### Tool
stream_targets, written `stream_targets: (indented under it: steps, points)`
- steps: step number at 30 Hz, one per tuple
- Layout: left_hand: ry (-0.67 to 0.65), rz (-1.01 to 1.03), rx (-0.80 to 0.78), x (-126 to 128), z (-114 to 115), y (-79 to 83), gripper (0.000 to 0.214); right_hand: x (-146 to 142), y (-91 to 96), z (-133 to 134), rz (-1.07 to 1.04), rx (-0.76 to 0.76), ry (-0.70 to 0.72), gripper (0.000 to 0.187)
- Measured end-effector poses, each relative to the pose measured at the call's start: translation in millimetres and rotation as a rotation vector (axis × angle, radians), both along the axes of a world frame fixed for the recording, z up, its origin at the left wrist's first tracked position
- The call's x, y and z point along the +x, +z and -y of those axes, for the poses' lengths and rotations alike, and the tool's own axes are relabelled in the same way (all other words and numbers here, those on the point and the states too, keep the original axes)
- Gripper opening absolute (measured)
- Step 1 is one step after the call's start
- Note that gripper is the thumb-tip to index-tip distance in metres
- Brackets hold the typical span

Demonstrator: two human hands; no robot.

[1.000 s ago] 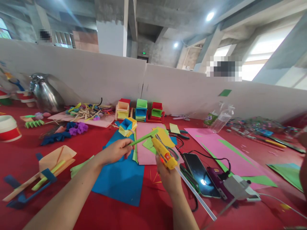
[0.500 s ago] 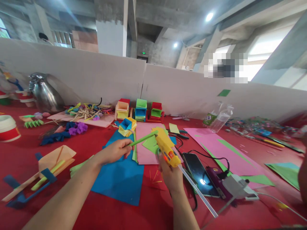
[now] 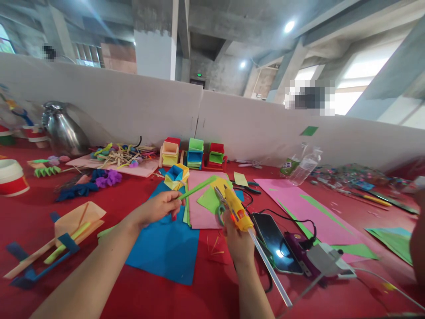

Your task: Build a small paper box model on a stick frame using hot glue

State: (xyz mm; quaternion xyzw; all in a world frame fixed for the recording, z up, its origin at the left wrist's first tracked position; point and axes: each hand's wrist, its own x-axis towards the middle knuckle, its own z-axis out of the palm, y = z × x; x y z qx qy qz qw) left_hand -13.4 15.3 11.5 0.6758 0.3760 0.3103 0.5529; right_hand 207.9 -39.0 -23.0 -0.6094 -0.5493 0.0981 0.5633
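My left hand (image 3: 164, 206) pinches one end of a narrow green paper strip (image 3: 197, 188), which slants up to the right over the papers. In my right hand (image 3: 239, 239) is a yellow hot glue gun (image 3: 236, 206), a long clear glue stick (image 3: 270, 268) jutting from its back. The nozzle points up and away, apart from the strip. Scissors (image 3: 220, 212) show just left of the gun, partly hidden; I cannot tell if my right hand touches them. Beneath the strip lie a green sheet (image 3: 209, 201) and a pink sheet (image 3: 197, 217). A blue sheet (image 3: 162, 252) extends below my left hand.
Folded paper boxes (image 3: 195, 157) stand by the white partition (image 3: 149, 106), with a yellow-and-blue one (image 3: 177, 176) nearer. At right lie a phone (image 3: 277, 241), a purple power strip (image 3: 300, 252) and cables. A peach paper piece (image 3: 78, 221) is left; a steel jug (image 3: 63, 128) stands farther back.
My right hand has moved the glue gun slightly right, away from the strip's far end. The strip has turned its broad side more toward me. My left hand stays nearly in place.
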Motion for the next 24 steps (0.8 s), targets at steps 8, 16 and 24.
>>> stream_targets:
  steps: [8,16,24]
  points:
    - [0.093,0.05,-0.122,-2.4,1.8,5.6,0.027,0.9,9.1,3.0,0.61,-0.299,-0.259,0.025]
    - [0.024,0.232,-0.22,-3.9,-1.4,3.6,0.023,29.9,18.4,17.4,0.852,-0.624,-0.124,0.044]
    - [-0.096,0.481,-0.337,5.2,4.1,-0.5,0.019,-5.8,55.0,-13.2,0.183,-0.182,0.393,0.029]
